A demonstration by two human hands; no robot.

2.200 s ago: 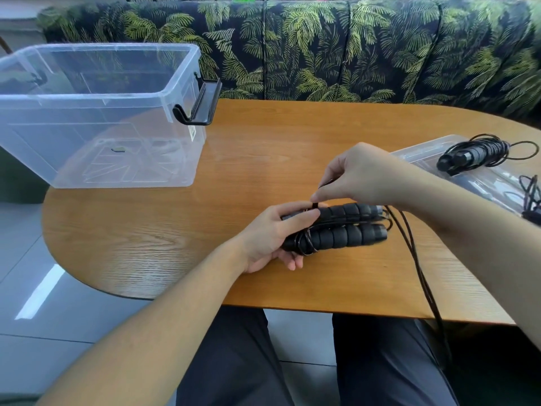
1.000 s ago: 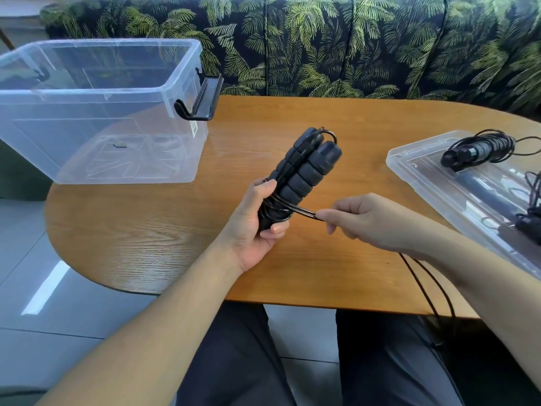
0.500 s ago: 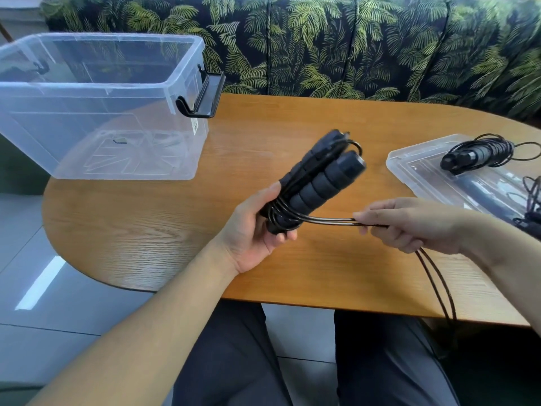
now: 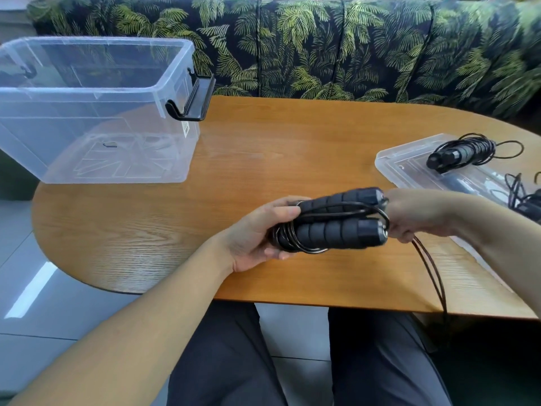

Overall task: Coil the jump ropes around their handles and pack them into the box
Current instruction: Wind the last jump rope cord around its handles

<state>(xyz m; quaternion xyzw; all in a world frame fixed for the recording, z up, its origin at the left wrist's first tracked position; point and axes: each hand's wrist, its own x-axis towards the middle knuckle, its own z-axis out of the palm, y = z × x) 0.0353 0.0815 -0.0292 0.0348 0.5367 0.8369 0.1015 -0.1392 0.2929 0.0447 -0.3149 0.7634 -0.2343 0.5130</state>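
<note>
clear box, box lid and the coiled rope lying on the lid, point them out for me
clear box (image 4: 175, 68), head view, on its right rim.
box lid (image 4: 409, 168), head view, on a bare part of its near left end.
coiled rope (image 4: 459, 153), head view, on its wrapped handles.

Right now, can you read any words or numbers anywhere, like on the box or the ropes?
No text here can be read.
Small white sticker on the clear box, near its black latch: too small and blurred to read.
Handles of the jump rope, held by the left hand and right hand: no print shows.
Lid: none visible.
</note>
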